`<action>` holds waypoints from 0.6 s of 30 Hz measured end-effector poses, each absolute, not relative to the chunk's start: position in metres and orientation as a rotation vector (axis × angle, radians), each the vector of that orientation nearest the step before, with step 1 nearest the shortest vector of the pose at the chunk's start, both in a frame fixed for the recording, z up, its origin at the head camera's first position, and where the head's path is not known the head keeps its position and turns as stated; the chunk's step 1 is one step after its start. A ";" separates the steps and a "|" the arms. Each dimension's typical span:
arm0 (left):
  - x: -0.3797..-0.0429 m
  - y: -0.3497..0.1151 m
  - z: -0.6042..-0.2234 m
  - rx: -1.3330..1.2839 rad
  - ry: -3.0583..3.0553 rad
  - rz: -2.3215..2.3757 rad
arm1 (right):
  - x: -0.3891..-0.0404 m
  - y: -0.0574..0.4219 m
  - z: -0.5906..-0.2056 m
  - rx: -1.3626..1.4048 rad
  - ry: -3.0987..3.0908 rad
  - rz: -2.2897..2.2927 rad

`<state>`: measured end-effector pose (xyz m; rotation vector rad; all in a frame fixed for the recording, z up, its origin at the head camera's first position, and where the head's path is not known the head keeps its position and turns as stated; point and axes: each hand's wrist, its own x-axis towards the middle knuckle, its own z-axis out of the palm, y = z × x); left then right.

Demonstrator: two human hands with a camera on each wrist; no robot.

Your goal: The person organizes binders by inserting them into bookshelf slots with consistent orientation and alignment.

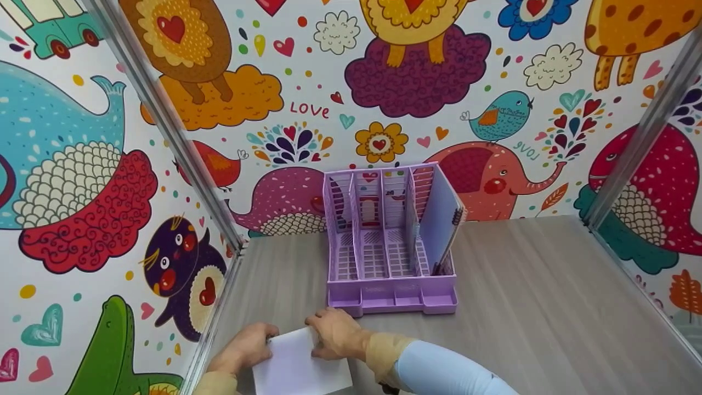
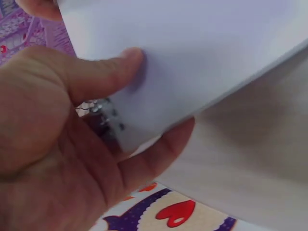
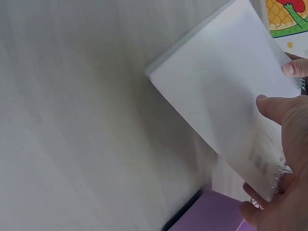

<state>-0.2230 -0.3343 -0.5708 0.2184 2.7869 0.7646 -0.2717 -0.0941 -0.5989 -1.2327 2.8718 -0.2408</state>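
Observation:
A white-covered spiral notebook (image 1: 301,366) is held by both hands at the front of the table, its coil edge toward the rack. My left hand (image 1: 248,346) grips the left corner, thumb (image 2: 113,72) flat on the cover and fingers beneath. At the opposite corner my right hand (image 1: 339,333) pinches the same edge, its thumb lying on the cover in the right wrist view. Metal coil loops (image 2: 98,109) show between the left thumb and fingers. Small print near the right hand is blurred.
Just beyond the hands stands a purple desk rack (image 1: 384,286) with upright slots and small front compartments. Its rightmost slot holds a spiral notebook with a pale blue face (image 1: 441,214). Behind it rises a cartoon-printed wall (image 1: 307,49), with metal posts (image 1: 164,131) at the corners.

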 end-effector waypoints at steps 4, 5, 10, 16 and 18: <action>-0.223 -0.327 -0.560 0.214 2.797 0.741 | -0.274 -0.095 -0.595 -1.185 2.856 -0.282; -0.223 -0.325 -0.557 0.218 2.801 0.736 | -0.274 -0.094 -0.594 -1.168 2.846 -0.292; -0.222 -0.316 -0.548 0.253 2.824 0.652 | -0.275 -0.094 -0.584 -1.114 2.750 -0.289; -0.221 -0.306 -0.537 0.326 2.891 0.563 | -0.276 -0.093 -0.565 -1.040 2.654 -0.250; -0.222 -0.303 -0.532 0.357 2.933 0.521 | -0.277 -0.092 -0.560 -1.047 2.660 -0.205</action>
